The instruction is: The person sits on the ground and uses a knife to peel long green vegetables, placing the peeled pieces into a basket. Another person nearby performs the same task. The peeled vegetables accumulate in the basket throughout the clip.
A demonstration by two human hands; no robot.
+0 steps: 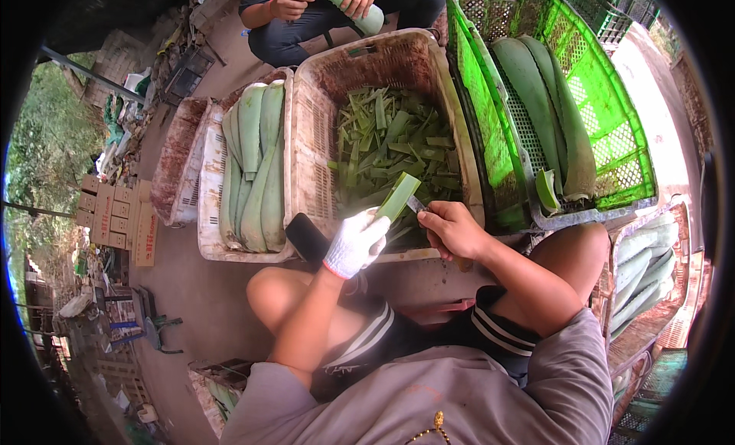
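My left hand (355,245), in a white knit glove, grips a cut piece of aloe leaf (398,195) whose far end shows a fresh green face. My bare right hand (453,229) is closed around a small knife (416,204); its blade is beside the leaf piece, and whether they touch is hard to tell. Both hands are over the near side of a dirty white plastic crate (313,117). Inside it lie many green aloe trimmings (396,135). By my left wrist a dark flat object (307,238) leans at the crate's near corner.
Left of the crate, another white crate (208,215) holds whole aloe leaves (252,163). A green crate (603,94) at right holds long aloe leaves (534,100). More leaves (643,267) fill a crate by my right knee. Opposite, a co-worker's hands (293,5) hold an aloe leaf (367,19).
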